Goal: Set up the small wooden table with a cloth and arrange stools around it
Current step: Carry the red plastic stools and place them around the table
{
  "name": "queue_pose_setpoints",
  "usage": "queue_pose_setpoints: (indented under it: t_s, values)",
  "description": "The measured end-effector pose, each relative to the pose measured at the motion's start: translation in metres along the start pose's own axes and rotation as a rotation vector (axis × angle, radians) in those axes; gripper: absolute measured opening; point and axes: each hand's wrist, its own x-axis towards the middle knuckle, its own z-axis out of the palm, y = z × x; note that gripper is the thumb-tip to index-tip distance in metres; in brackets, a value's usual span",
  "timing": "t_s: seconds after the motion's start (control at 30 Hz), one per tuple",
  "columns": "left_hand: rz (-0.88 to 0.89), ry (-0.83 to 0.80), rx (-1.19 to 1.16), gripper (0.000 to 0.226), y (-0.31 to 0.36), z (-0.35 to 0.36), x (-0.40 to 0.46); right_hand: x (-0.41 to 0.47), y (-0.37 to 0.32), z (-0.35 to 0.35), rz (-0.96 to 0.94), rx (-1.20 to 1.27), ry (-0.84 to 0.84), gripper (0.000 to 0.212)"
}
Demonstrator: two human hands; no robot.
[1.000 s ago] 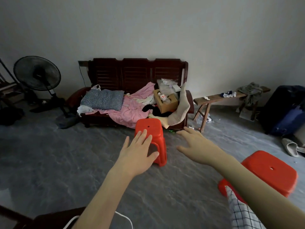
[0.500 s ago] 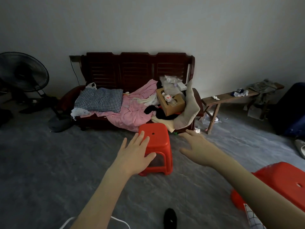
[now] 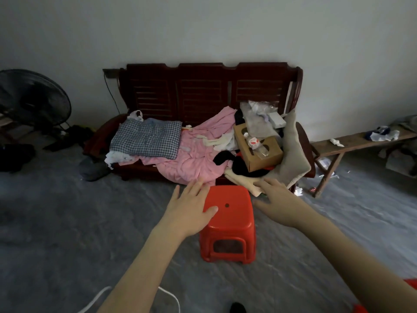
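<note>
A small red plastic stool (image 3: 228, 224) stands upright on the grey floor in front of the sofa. My left hand (image 3: 191, 206) is stretched out flat over the stool's left edge, its thumb across the seat top near the centre hole. My right hand (image 3: 278, 204) reaches out with straight fingers just right of the stool, apart from it. Neither hand holds anything. A second red stool (image 3: 411, 288) shows only as a sliver at the lower right edge. The wooden table is out of view.
A dark wooden sofa (image 3: 209, 91) piled with a checked cloth (image 3: 146, 140), pink bedding (image 3: 194, 159), a cardboard box (image 3: 257, 147) and a cushion stands behind the stool. A wooden bench (image 3: 352, 145) is at right, a floor fan (image 3: 31, 98) at left. A white cable (image 3: 171, 297) lies near my feet.
The view has come closer to the stool, which now sits between my hands. My left hand has moved onto its seat top. The second stool has slid almost out of frame.
</note>
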Motion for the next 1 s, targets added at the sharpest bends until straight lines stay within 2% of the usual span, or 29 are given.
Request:
queue_pose_setpoints:
  t_s: [0.17,0.3,0.5,0.6,0.83,1.0]
  values:
    - [0.003,-0.121,-0.007,0.072,-0.020,-0.002,0.053,0.055,0.006,0.005,0.017,0.038,-0.083,0.063]
    - [0.013,-0.157,-0.001,0.072,-0.038,-0.001,0.103,0.094,0.019,0.007,0.078,0.050,-0.106,0.065]
    - [0.159,-0.218,-0.040,0.071,-0.071,0.016,0.187,0.137,0.027,0.039,0.218,0.065,-0.137,0.064]
    - [0.239,-0.232,-0.047,0.070,-0.090,0.032,0.230,0.157,0.029,0.061,0.349,0.093,-0.143,0.062]
    - [0.346,-0.375,-0.045,0.070,-0.131,0.102,0.310,0.215,0.030,0.117,0.592,0.184,-0.054,0.064]
    - [0.345,-0.355,-0.145,0.070,-0.142,0.188,0.352,0.240,0.051,0.182,0.696,0.209,-0.040,0.075]
